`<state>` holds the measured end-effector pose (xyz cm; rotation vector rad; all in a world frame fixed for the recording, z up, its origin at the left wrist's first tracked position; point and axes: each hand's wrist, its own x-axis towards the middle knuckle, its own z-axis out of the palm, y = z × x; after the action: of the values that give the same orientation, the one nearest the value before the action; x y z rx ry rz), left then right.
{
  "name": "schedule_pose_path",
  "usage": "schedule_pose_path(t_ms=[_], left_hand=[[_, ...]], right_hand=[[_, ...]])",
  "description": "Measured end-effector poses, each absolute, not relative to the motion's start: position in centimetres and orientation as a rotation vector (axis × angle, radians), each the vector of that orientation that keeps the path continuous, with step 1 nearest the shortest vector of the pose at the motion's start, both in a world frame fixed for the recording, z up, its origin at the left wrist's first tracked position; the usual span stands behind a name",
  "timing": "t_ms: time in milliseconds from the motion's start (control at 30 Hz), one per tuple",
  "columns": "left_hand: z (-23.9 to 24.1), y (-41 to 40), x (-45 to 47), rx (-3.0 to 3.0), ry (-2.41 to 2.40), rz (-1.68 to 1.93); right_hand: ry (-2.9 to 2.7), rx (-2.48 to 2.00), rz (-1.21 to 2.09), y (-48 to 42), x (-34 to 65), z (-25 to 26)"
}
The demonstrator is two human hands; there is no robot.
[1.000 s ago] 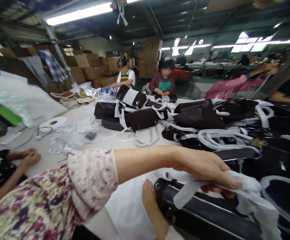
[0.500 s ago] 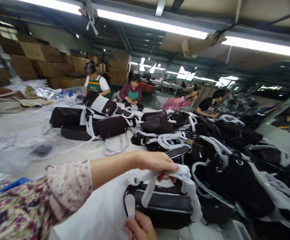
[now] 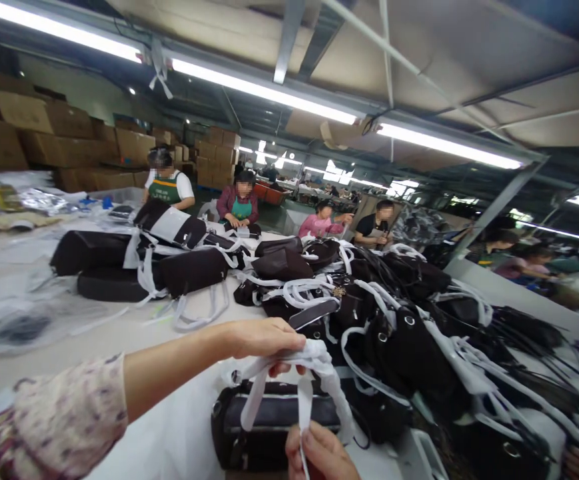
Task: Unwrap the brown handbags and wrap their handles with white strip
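A dark bag lies on white sheeting in front of me, its handle wrapped in white paper strip. My left hand reaches across from the left and is closed over the top of the wrapped handle. My right hand sits at the bottom edge of the view, pinching a loose end of the white strip that hangs down from the handle.
A large heap of dark bags with white-wrapped handles fills the table's right side, and more bags lie at centre left. Several seated workers sit at the far edge. Cardboard boxes are stacked behind, and clear plastic bags lie left.
The view has swung right and upward. My left hand stays gripping the wrapped handle, and my right hand has shifted from the bag's left end to pinch the hanging white strip.
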<state>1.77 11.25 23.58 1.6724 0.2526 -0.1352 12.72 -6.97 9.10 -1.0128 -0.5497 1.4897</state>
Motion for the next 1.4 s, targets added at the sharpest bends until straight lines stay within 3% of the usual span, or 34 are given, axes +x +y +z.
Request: schedule_pose_path(t_ms=[300,533,833,1100,1300,1400], left_hand=[[22.7,9.3,2.2,1.624,0.350,-0.013],[21.6,8.6,3.4,1.635,0.291,0.047],[21.0,8.1,5.7,1.598,0.304,0.129],[19.9,7.7,6.1,1.549,0.310,0.168],[19.5,7.3,5.8,1.551,0.353,0.235],[19.5,7.4,5.6,1.493,0.361,0.207]], right_hand=[[-0.622,-0.835,1.586,-6.9,14.0,9.0],[-0.531,-0.961,1.566,-7.6,14.6,14.2],[-0.664,-1.329,1.146,-6.9,17.2,17.9],[-0.798,-1.461,0.844,-6.0,16.1,15.9],[-1.033,-1.677,0.086,-5.8,16.1,12.6],[-1.129,-1.584,-0.069,-5.7,16.3,12.9]])
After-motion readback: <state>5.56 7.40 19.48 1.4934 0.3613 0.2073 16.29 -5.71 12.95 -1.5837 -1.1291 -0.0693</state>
